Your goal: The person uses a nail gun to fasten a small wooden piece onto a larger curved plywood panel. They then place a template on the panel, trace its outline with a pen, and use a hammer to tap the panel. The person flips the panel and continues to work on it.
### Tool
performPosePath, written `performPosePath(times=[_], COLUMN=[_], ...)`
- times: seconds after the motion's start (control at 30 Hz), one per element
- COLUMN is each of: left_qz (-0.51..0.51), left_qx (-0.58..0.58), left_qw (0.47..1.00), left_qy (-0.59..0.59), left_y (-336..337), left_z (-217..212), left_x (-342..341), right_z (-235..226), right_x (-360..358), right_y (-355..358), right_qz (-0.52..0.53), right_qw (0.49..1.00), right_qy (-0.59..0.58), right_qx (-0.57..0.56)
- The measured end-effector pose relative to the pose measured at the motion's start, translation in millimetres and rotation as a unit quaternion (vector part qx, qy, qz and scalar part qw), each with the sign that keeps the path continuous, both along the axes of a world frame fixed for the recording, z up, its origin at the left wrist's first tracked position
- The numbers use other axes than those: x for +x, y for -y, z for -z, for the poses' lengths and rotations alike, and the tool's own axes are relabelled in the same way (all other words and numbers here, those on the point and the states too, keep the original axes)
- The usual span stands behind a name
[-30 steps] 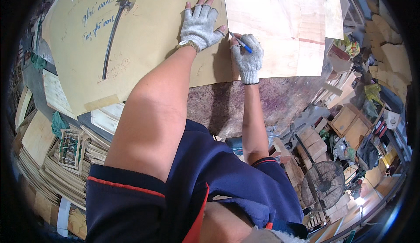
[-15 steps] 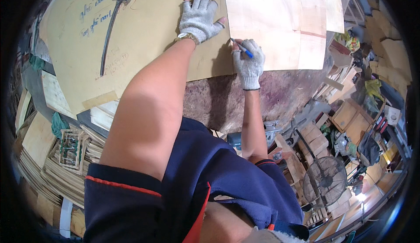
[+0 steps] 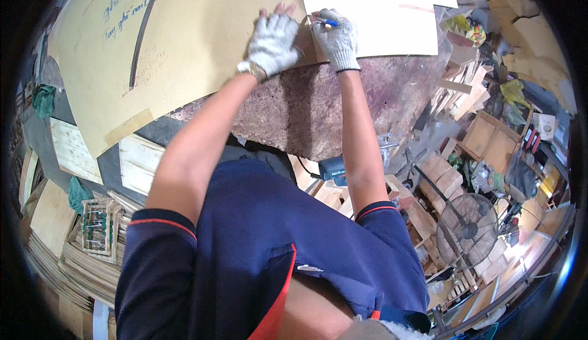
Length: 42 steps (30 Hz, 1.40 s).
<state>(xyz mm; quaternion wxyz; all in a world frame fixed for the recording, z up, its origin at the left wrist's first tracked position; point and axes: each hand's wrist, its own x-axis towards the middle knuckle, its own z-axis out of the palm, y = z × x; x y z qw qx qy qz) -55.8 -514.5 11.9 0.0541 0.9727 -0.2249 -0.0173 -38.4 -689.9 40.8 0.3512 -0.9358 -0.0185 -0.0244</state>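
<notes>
My left hand (image 3: 272, 43), in a grey knit fingerless glove, lies on a large yellowish board (image 3: 202, 46) near its front edge. Its fingers are stretched out, slightly blurred. Beside it to the right, my right hand (image 3: 337, 40), gloved alike, grips a blue pen (image 3: 330, 23). The pen's tip is by the seam where the board meets a pale wood sheet (image 3: 380, 28); the fingers hide exactly where it touches. A hammer (image 3: 147, 34) with a long dark handle rests on the board at left, near blue handwriting.
A stained brownish work surface (image 3: 288, 107) shows in front of the boards. A blue-green power tool (image 3: 334, 170) sits below my right forearm. On the right are a black fan (image 3: 468, 230), a wooden box (image 3: 492, 138) and wood scraps. Stacked thin boards (image 3: 79, 251) lie at lower left.
My left hand has come down the board toward its near edge, closer to my right hand. The whole view has shifted, and the boards appear higher. The pen stays in my right hand.
</notes>
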Motion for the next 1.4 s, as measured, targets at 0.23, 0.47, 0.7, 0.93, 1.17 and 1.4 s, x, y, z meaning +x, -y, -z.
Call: performPosePath(times=[0.23,0.47,0.7,0.93,1.17,1.4], left_qz=[-0.054,-0.043,-0.049,-0.048,-0.043,-0.031], left_qx=[-0.059,-0.063,-0.08,-0.055,-0.04,-0.111], left_qw=[0.994,0.991,0.988,0.991,0.989,0.965], left_qy=[-0.073,-0.113,-0.121,-0.112,-0.133,-0.237], left_y=[20,16,16,17,18,5], left_z=[2,-2,0,-1,3,-35], left_x=[-29,-26,-24,-22,-22,-16], right_z=[2,-11,-15,-20,-26,-80], right_x=[-6,-52,-89,-111,-120,-160], right_y=[3,16,20,27,27,14], right_qz=[-0.023,-0.031,-0.011,-0.025,-0.019,0.086], right_qw=[0.999,0.999,0.999,1.0,0.999,0.996], right_qy=[0.019,-0.03,-0.003,0.003,-0.021,-0.025], right_qx=[0.03,-0.003,0.034,0.006,-0.026,-0.002])
